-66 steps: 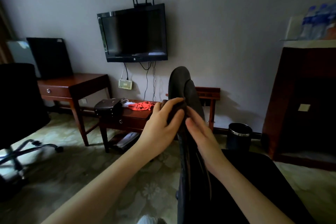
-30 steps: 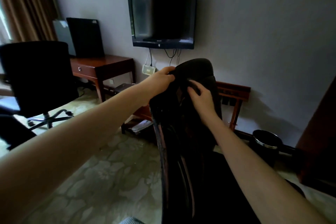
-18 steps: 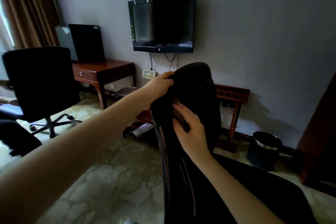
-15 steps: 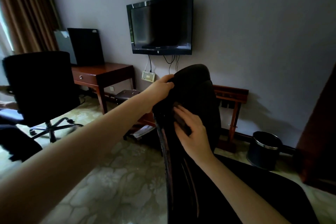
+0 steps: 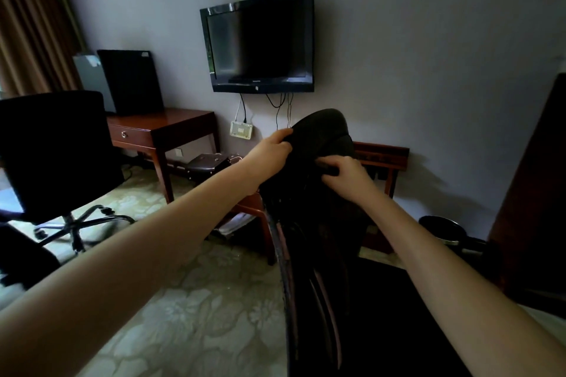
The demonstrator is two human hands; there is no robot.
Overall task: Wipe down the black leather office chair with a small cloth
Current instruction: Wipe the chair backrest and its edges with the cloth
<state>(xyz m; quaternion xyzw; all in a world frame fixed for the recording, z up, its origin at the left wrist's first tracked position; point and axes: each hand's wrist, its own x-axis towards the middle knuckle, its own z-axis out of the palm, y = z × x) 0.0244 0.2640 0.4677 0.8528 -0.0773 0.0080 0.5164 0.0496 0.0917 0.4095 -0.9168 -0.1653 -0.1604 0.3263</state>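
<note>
Black leather chair [image 5: 321, 131] sits dead centre, left hand [image 5: 271, 148] gripping its top edge, probably to steady it, while the right hand [image 5: 346, 171] pinches a dark cloth [image 5: 325, 169] against the backrest just below, cloth barely visible tbh.

Dim room: grey wall [image 5: 428, 40], mounted TV [image 5: 260, 46], wooden desk [image 5: 171, 125], spare swivel chair [image 5: 55, 147], floral carpet [image 5: 199, 300], brown curtain [image 5: 27, 24].

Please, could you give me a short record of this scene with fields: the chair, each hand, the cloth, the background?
chair: black leather, backrest upright
left hand: grips the backrest's top edge
right hand: fingers curled round the cloth, against the backrest
cloth: small, dark, mostly hidden by fingers
background: television on wall, wooden desk, second chair at left
</note>
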